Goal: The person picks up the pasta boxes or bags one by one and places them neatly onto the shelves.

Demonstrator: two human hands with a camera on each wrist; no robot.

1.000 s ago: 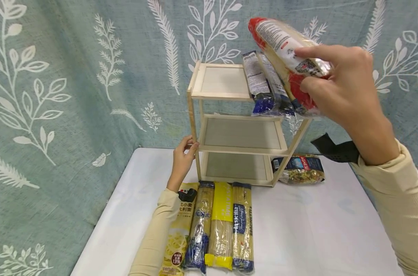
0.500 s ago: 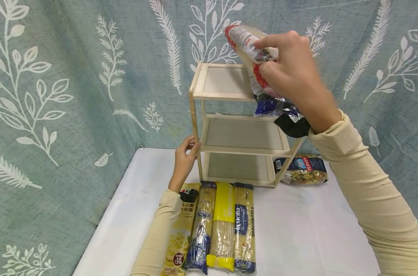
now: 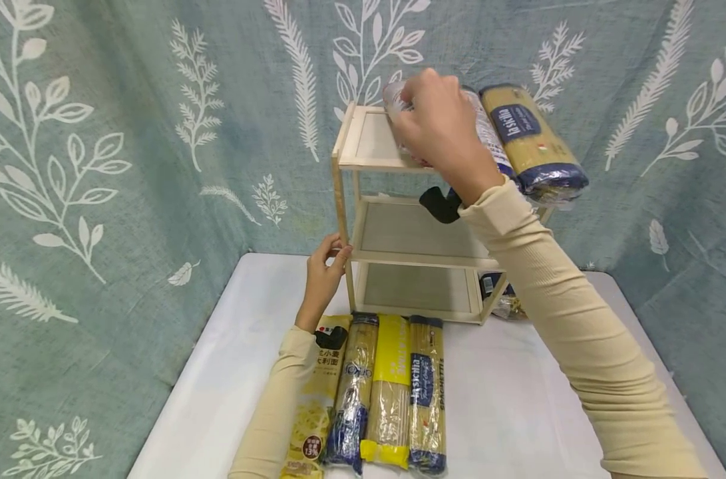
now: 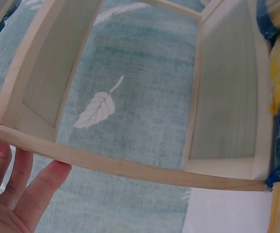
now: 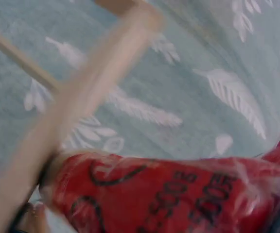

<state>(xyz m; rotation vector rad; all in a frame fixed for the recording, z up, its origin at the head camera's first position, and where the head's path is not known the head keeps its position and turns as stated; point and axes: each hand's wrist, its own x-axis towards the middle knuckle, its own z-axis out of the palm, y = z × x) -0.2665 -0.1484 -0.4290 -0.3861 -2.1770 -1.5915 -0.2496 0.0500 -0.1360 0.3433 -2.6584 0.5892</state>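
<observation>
My left hand (image 3: 325, 269) holds the left front post of a small three-tier wooden shelf rack (image 3: 337, 199), its thumb in front; the left wrist view shows fingertips (image 4: 57, 167) against the post. Over the top tier my right hand (image 3: 437, 120) grips a red-and-white noodle packet (image 5: 145, 194), mostly covered by the hand in the head view. To its right, a blue-and-white packet (image 3: 488, 133) and a la sicilia spaghetti packet (image 3: 527, 136) lie on the top tier, their near ends past its front edge. The right wrist view is blurred and shows little of the hand.
Before the rack, a yellow pasta bag (image 3: 317, 399), a blue-ended pasta packet (image 3: 353, 392), a yellow-banded packet (image 3: 392, 386) and another spaghetti packet (image 3: 427, 392) lie side by side on a white table (image 3: 506, 392). A dark pasta bag (image 3: 509, 303) sits behind the rack's right side.
My right hand has moved left and down with the noodle packet, from above the rack's right side to its top tier. My left hand has stayed at the post.
</observation>
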